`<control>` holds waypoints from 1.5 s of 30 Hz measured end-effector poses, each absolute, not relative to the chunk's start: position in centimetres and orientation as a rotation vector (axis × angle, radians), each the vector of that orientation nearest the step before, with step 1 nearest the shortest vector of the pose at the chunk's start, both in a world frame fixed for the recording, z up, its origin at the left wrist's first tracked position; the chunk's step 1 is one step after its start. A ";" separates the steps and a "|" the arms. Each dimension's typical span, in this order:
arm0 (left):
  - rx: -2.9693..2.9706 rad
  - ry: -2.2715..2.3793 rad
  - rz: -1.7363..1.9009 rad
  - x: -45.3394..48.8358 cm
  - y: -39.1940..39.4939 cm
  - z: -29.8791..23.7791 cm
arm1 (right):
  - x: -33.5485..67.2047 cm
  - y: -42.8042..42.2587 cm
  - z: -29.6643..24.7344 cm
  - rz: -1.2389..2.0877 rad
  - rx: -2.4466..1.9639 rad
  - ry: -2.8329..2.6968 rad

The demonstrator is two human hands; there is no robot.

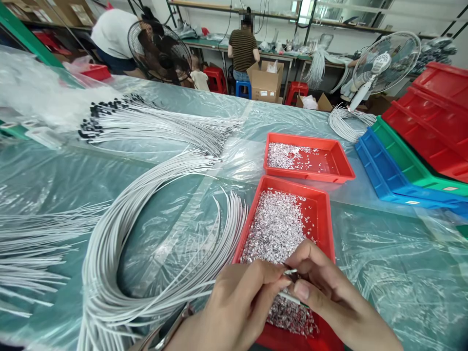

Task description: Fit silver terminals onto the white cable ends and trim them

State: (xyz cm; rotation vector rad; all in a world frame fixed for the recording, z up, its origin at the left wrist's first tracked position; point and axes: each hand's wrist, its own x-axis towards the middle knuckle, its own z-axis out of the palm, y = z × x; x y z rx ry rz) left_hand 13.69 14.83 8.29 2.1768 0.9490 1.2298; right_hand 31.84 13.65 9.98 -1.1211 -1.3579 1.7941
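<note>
A plastic-sheeted workbench (pixel 383 253) fills the view. Near its front edge, over the near red tray (pixel 321 214) of small silvery metal pieces (pixel 274 229), the left hand (pixel 237 307) and right hand (pixel 329 292) pinch a thin white wire end (pixel 290 271) between fingertips. It looks light, springy and slippery; best held close to the tip. What is pinched with it is hidden by fingers. White wire bundles (pixel 120 234) curve left.

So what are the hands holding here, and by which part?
Both hands pinch a thin white cable near its end, over the near red tray.
</note>
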 end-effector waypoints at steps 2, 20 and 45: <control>2.155 0.953 1.201 13.6 14.8 8.4 | 31.8 13.6 9.9 1.804 -1.090 -1.345; 2.164 0.951 1.285 13.8 14.8 8.4 | 31.6 13.3 10.1 1.899 -1.167 -1.201; 2.511 0.841 1.177 13.3 14.5 8.5 | 31.4 13.1 10.5 1.813 -1.150 -1.137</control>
